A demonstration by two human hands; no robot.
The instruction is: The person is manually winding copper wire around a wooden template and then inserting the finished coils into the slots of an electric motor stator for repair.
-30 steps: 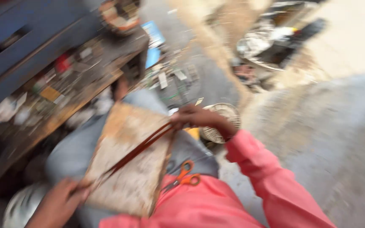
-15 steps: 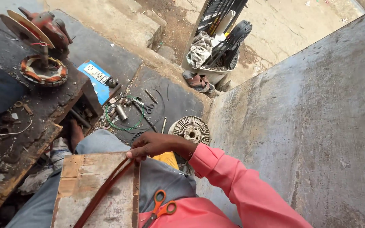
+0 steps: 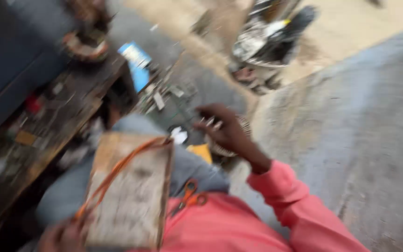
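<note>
The fingers (image 3: 211,122) of the right hand (image 3: 225,130) are curled loosely, with small pale bits showing between them, but the blur of the head view makes it impossible to tell whether they pinch anything or hang empty. That hand is raised off the lap, over the round ribbed metal part (image 3: 232,147) that lies on the ground just past the person's knee, with the pink sleeve (image 3: 299,210) running back from the wrist towards the camera.

The left hand (image 3: 64,235) sits at the bottom edge of the picture, at the near corner of the wooden board (image 3: 134,196). Its fingers seem closed about the lower end of the orange strap (image 3: 117,170), though the smear of motion leaves that grip uncertain. The strap runs slantwise up across the board from that hand to the board's far right corner, lying on the wood. The board itself rests flat across the person's lap, on grey trousers (image 3: 192,163).

A pair of orange-handled scissors (image 3: 190,196) lies just beside the board's right edge, on the pink shirt. A yellow scrap (image 3: 201,151) shows between the board and the round metal part.

To the left stands a dark cluttered workbench (image 3: 47,116), with a round copper-coloured winding (image 3: 85,46) on its far end. A blue box (image 3: 136,63) lies on the ground beyond it, among scattered small tools. Further off, a heap of dark scrap parts (image 3: 271,32) stands near the grey concrete wall (image 3: 360,130).
</note>
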